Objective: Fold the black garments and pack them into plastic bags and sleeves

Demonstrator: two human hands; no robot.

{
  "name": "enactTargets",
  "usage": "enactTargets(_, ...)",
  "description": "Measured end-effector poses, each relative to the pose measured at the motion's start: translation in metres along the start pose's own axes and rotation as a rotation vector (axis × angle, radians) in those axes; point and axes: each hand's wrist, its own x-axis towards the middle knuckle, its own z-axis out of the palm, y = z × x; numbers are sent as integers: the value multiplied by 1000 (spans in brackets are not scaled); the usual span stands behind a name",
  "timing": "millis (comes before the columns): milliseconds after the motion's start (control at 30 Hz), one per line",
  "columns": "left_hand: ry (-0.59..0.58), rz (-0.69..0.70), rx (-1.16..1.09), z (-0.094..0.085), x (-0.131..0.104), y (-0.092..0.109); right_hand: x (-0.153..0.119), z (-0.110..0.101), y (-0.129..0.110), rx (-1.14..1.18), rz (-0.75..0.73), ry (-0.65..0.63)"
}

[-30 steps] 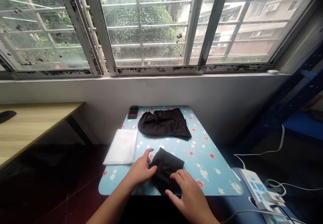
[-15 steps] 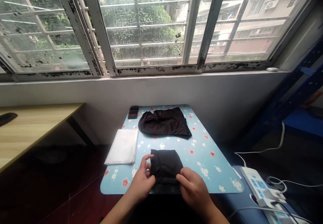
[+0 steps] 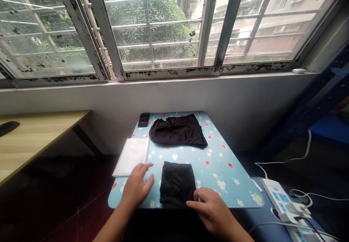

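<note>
A folded black cloth (image 3: 177, 183) lies flat near the front edge of the small flowered table (image 3: 218, 162). Just left of it hovers my left hand (image 3: 137, 185), empty, with thumb and fingers spread, close to a stack of flat white, translucent sheets or bags (image 3: 131, 156). My right hand (image 3: 209, 209) is at the cloth's lower right corner, thumb and forefinger touching its edge with a gap between them. Farther back, a larger dark cloth piece (image 3: 177, 131) with a rounded left end lies slightly wrinkled.
A small black object (image 3: 143, 120), partly blurred, sits at the table's back left corner. White power strips (image 3: 280, 198) with cables are at the right, on a blue surface. A wooden desk (image 3: 40, 133) stands at left. Behind the table are a wall and windows (image 3: 163, 34).
My left hand has let go of the folded black cloth and moved left, its fingers opening. The cloth now lies flatter on the table. My right hand has loosened at the corner.
</note>
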Motion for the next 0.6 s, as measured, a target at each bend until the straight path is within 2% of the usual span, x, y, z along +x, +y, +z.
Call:
enactTargets(67, 97, -67, 143, -12, 21, -16, 1, 2, 0, 23, 15, 13)
enactTargets(100, 90, -98, 209, -17, 32, -23, 2, 2, 0, 19, 19, 13)
enactTargets(233, -76, -255, 378, -27, 60, -37, 10, -5, -3, -18, 48, -45)
enactTargets(333, -138, -339, 343, -29, 64, -41, 15, -19, -6, 59, 90, -88)
enactTargets(433, -117, -365, 257, -34, 60, -42, 22, -36, -9, 169, 84, -95)
enactTargets(500, -79, -393, 250, -38, 55, -39, 31, -45, -9, 209, 58, -51)
enactTargets(600, 23, -385, 282, -44, 52, -25, 57, -48, -2, 224, 51, 89)
